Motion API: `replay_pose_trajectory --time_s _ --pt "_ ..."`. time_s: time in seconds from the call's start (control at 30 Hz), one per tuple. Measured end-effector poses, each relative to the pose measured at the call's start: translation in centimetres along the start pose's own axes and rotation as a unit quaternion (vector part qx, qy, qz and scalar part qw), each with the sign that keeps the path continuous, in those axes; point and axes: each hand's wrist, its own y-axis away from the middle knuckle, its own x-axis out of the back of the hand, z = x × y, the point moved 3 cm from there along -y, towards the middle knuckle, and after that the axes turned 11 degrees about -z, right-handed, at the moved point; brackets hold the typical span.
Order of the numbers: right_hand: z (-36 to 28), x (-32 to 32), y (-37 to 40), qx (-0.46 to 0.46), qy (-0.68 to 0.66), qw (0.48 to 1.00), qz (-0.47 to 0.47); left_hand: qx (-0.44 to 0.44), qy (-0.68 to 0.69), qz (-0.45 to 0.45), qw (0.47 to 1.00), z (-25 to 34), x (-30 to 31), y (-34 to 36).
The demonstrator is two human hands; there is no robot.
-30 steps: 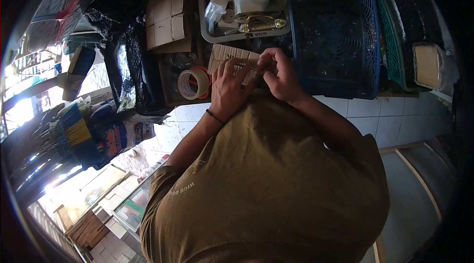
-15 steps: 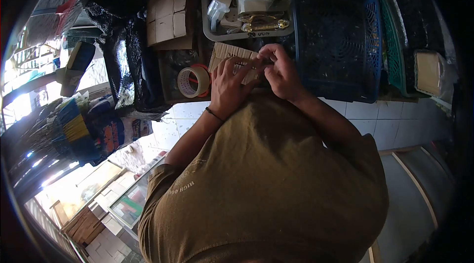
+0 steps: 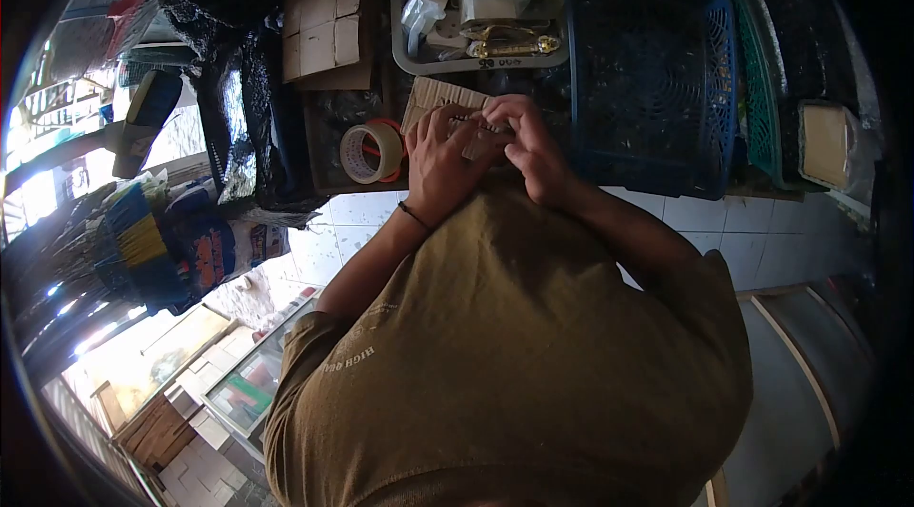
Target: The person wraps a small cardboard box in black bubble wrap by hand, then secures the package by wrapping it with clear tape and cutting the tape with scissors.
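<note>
touching cardboard (image 3: 436, 95): left hand (image 3: 441, 159), fingers part-spread | right hand (image 3: 533, 150): curled narrow, hold unclear

A tan cardboard piece (image 3: 440, 96) lay partly hidden under the hands (image 3: 441, 155).
Its far part looked ribbed; it sat at a slant, with its left end near the tape roll (image 3: 353, 157), and bore dark marking too obscured to read.

A tape roll (image 3: 354, 153) lies left of the cardboard (image 3: 440, 94), a basket (image 3: 657, 50) right.
</note>
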Motion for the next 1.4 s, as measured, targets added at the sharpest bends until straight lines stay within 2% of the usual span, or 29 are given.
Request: replay_pose_trajectory --time_s 0.03,0.13,0.37,0.43,0.47,0.63,0.8,1.0,1.07,1.13,1.2,1.3,1.37,1.4 --pt "0.5 0.1 0.1 -0.014 -0.058 0.998 0.023 -0.003 -0.004 0.010 1.000 0.2 0.2 0.0" --pt "0.8 0.3 0.2 -0.019 -0.078 0.996 0.027 -0.004 -0.002 0.022 1.000 0.4 0.4 -0.1" --pt "1.0 0.6 -0.5 0.037 -0.063 0.995 0.071 0.006 0.008 0.008 1.000 0.1 0.1 0.0" --pt "0.1 0.9 -0.6 0.033 -0.212 0.967 0.137 0.006 0.010 0.013 1.000 0.2 0.2 0.0" --pt "-0.1 1.2 -0.6 0.038 -0.214 0.964 0.155 0.005 0.012 0.017 1.000 0.2 0.3 0.0" --pt "-1.0 2.0 0.2 0.041 -0.208 0.962 0.170 0.012 0.009 0.009 1.000 0.1 0.1 0.0" --pt "-0.1 1.3 0.9 0.031 -0.112 0.987 0.108 0.025 0.000 0.017 1.000 0.2 0.0 -0.3" --pt "-0.3 1.2 0.7 0.024 -0.054 0.994 0.094 0.042 0.023 0.032 0.998 0.2 0.1 -0.8" --pt "0.1 1.5 0.8 0.025 -0.046 0.993 0.102 0.107 0.050 -0.007 0.993 -0.1 0.6 -1.4" --pt "0.0 1.6 0.8 0.026 -0.040 0.993 0.108 0.099 0.030 -0.029 0.994 0.5 2.1 -2.7" --pt "-0.4 1.9 1.0 0.031 -0.123 0.974 0.187 0.078 -0.004 -0.071 0.994 0.2 2.5 -3.7" --pt "0.0 2.5 1.7 0.022 -0.137 0.971 0.197 0.043 -0.008 -0.111 0.993 -1.2 1.8 -5.0" --pt "-0.2 2.4 2.0 0.021 -0.136 0.969 0.203 0.047 -0.010 -0.126 0.991 -1.7 1.6 -5.9" --pt "-0.3 2.3 2.2 0.015 -0.135 0.969 0.206 0.064 -0.036 -0.163 0.984 -1.6 1.5 -6.3"
